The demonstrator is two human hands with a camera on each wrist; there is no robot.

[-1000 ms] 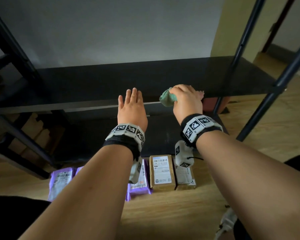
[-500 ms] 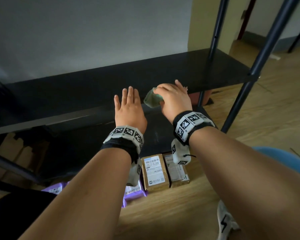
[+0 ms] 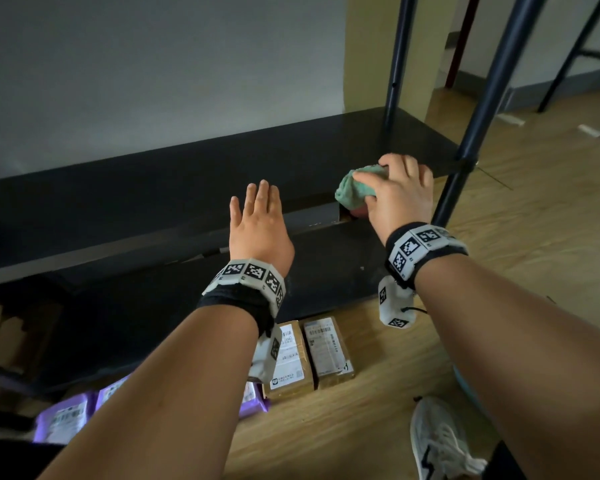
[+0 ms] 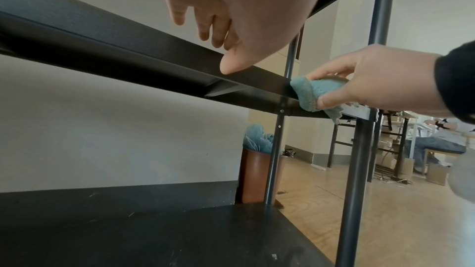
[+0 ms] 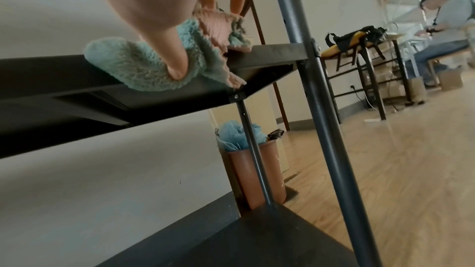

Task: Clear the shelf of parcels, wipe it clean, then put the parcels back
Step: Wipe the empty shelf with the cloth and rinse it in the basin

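The black shelf board (image 3: 187, 174) holds no parcels. My right hand (image 3: 399, 188) grips a bunched teal cloth (image 3: 352, 190) and presses it on the shelf's front edge near the right post (image 3: 478, 109). The cloth (image 5: 144, 66) drapes over the edge, my thumb pressed into it; it shows again as the cloth (image 4: 316, 94). My left hand (image 3: 257, 216) hovers flat, fingers straight, over the shelf's front edge, holding nothing. On the floor lie two brown parcels (image 3: 326, 351) (image 3: 290, 365) and purple parcels (image 3: 65, 417), partly hidden by my left arm.
A lower black shelf (image 4: 154, 226) lies beneath. Behind the rear post stands a brown bin (image 5: 254, 172) with a blue bag. Another person (image 5: 444, 19) sits at a table far right. My shoe (image 3: 440, 445) rests on the wooden floor.
My right hand has slid the cloth rightward along the shelf's front edge toward the right post. The left hand stays flat over the edge. The head view has swung right.
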